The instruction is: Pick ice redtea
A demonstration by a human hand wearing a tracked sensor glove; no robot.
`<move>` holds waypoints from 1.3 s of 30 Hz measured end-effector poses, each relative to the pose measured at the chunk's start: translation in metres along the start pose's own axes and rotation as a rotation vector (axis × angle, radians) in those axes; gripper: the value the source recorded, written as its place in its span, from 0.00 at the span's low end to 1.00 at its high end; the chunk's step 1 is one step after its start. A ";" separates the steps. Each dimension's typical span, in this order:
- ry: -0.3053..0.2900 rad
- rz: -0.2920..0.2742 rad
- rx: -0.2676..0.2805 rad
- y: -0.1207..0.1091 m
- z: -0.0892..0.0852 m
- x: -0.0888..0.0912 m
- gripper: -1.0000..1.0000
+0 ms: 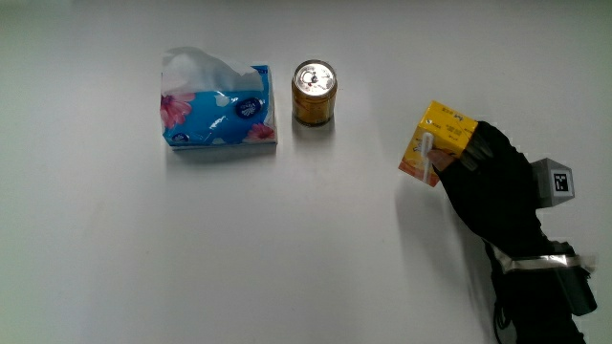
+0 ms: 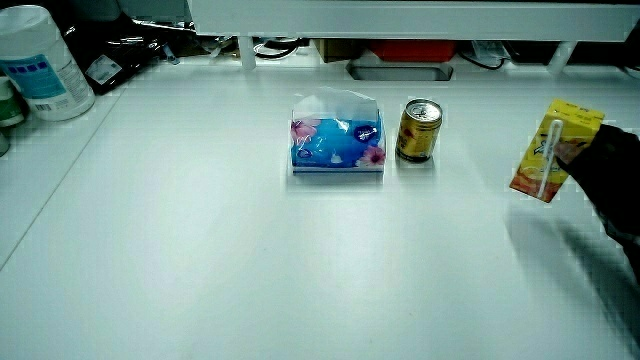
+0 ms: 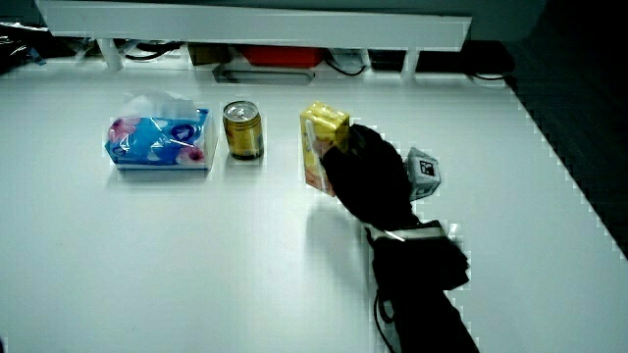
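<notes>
The ice redtea is a yellow and orange drink carton (image 1: 438, 137) with a white straw on its side. The gloved hand (image 1: 481, 170) is shut on it, fingers wrapped round the side nearer to the person. In both side views the carton (image 2: 553, 150) (image 3: 316, 147) is tilted and held a little above the table, with its shadow on the table beneath it. The hand (image 3: 365, 175) has a patterned cube (image 3: 423, 171) on its back, and the forearm runs back toward the person. In a side view only part of the hand (image 2: 612, 168) shows.
A gold can (image 1: 314, 93) (image 2: 419, 130) stands upright between the carton and a blue floral tissue pack (image 1: 218, 110) (image 2: 338, 140). A white bottle (image 2: 40, 60) stands at the table's edge. The low partition (image 2: 400, 15) has clutter under it.
</notes>
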 end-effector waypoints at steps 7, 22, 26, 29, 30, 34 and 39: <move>-0.017 -0.033 0.068 -0.014 0.017 0.026 0.50; 0.034 -0.061 0.111 -0.028 0.026 0.054 0.52; 0.038 -0.071 0.128 -0.029 0.027 0.056 0.60; 0.046 -0.074 0.118 -0.029 0.025 0.054 0.66; 0.034 -0.079 0.117 -0.029 0.026 0.056 0.68; 0.030 -0.087 0.109 -0.031 0.021 0.049 0.76; -0.044 -0.092 0.110 -0.042 0.019 0.042 0.86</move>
